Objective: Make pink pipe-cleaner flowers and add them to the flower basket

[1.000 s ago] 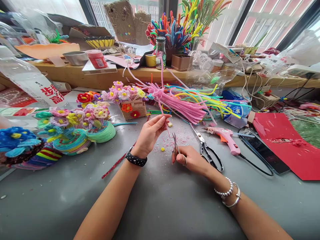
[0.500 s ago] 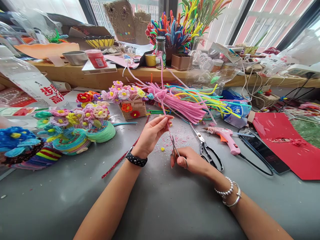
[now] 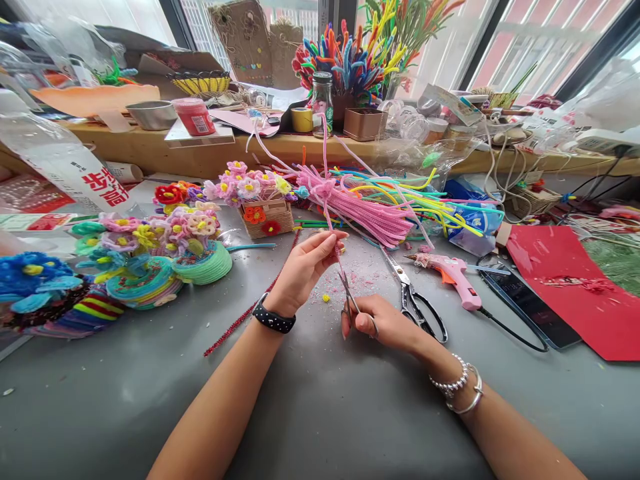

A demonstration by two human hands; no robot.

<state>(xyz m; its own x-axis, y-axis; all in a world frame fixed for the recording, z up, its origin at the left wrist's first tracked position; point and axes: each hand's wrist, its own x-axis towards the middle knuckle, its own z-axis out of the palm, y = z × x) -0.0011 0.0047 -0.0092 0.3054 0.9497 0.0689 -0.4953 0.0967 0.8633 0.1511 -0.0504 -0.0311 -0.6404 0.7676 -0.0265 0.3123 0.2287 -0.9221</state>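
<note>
Between the fingertips of my left hand [image 3: 313, 263] is pinched a pink pipe cleaner [image 3: 327, 219], its lower end hanging below the fingers. My right hand [image 3: 377, 317] has its thumb and fingers in the handles of small scissors [image 3: 349, 292], whose tips point up at the lower end of the pipe cleaner. Behind the left hand lies a thick bundle of pink pipe cleaners [image 3: 367, 210]. Pink fuzz and a small yellow bit [image 3: 326, 298] are scattered on the grey table [image 3: 320, 407] by the hands.
To the right are large scissors [image 3: 413, 300], a pink glue gun [image 3: 455, 277], a phone [image 3: 530, 303] and red sheet [image 3: 570, 287]. Pipe-cleaner flowers in pots [image 3: 203, 263] and a bottle [image 3: 55, 157] stand left. A red tinsel stem [image 3: 240, 323] lies beside my left wrist.
Almost nothing differs. Both hands keep their places, with the scissor tips still at the lower end of the pink pipe cleaner; the whole view has shifted very slightly.
</note>
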